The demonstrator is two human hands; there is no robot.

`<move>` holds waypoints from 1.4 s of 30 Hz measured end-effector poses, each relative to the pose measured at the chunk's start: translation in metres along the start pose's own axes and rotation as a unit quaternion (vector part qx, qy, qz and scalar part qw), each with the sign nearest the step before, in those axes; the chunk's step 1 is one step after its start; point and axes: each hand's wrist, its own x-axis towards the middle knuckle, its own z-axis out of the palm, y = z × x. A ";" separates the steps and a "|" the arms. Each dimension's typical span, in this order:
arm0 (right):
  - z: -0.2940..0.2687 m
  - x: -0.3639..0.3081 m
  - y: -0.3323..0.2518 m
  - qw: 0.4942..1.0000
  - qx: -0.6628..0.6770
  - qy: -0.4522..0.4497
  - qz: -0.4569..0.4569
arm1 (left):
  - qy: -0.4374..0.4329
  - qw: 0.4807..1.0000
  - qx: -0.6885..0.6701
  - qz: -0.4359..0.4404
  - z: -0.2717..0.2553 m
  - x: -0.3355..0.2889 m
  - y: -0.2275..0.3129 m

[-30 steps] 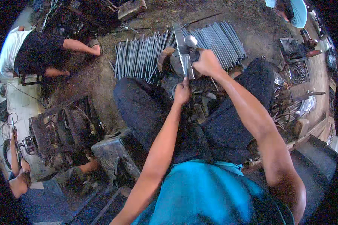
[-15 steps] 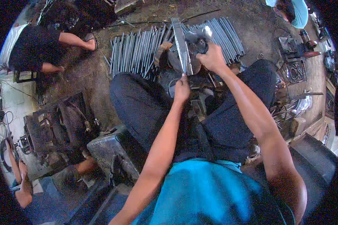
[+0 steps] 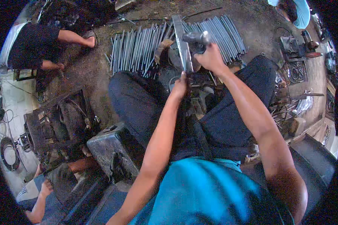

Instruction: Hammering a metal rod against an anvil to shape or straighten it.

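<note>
In my left hand (image 3: 179,87) is the narrow near end of a long flat metal blade (image 3: 181,39), which points away from me between my knees. My fingers are wrapped round that end. My right hand (image 3: 211,60) grips a hammer (image 3: 193,36), slightly blurred. The hammer's head is at the blade's right edge; whether it touches the metal I cannot tell. A dark round block (image 3: 174,56) shows beneath the blade, partly hidden by it and by my hands.
Grey metal rods lie in a left bundle (image 3: 135,48) and a right bundle (image 3: 223,35) beyond my knees. A worn dark box (image 3: 109,144) stands by my left leg. A machine (image 3: 294,48) sits far right. Other people are at far left, lower left and upper right.
The hammer has shifted slightly left and nearer the blade. The blade and my left hand have moved a little. At lower left another person's arms have changed position.
</note>
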 end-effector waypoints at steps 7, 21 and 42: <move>-0.017 0.014 -0.005 0.984 -0.039 -0.074 0.160 | 0.022 0.998 0.031 -0.055 0.008 0.016 -0.025; -0.020 0.022 -0.011 0.991 -0.002 -0.027 0.131 | 0.082 0.994 0.069 0.036 0.012 -0.003 -0.012; -0.035 0.024 -0.032 0.993 0.074 0.063 0.063 | 0.125 0.981 0.131 0.071 0.014 0.001 -0.018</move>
